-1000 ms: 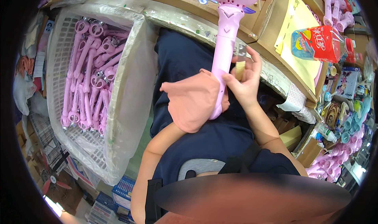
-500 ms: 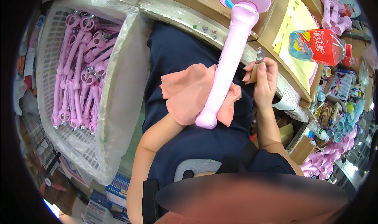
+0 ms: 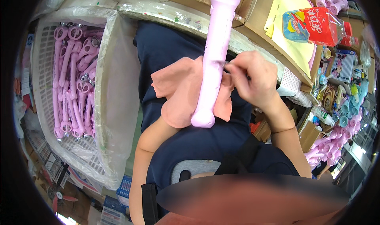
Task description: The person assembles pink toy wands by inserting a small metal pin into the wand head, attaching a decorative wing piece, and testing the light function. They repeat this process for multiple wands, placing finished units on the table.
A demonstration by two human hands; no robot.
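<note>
A long pink plastic toy wand [image 3: 215, 47] slants across my lap, its rounded end toward me and its wide head cut off by the top edge. A salmon-coloured cloth [image 3: 178, 80] wraps behind the shaft and covers my left hand [image 3: 180, 110], which grips the wand through it; the fingers are hidden. My right hand [image 3: 255, 76] is closed in a pinch on a small metal blade [image 3: 225, 63]. The blade's tip meets the right side of the shaft around mid-length; most of it is hidden by the fingers.
A white plastic-lined basket [image 3: 107, 86] at the left holds several pink toy wands [image 3: 71, 74]. On the wooden bench at the upper right, a red-labelled bottle [image 3: 312, 26] lies on yellow paper [image 3: 279, 13]. More pink parts [image 3: 336, 136] are piled at the far right.
My right hand has moved left with the blade, from beside the wand onto its shaft. The wand has shifted slightly left in view, and the whole view has shifted a little.
</note>
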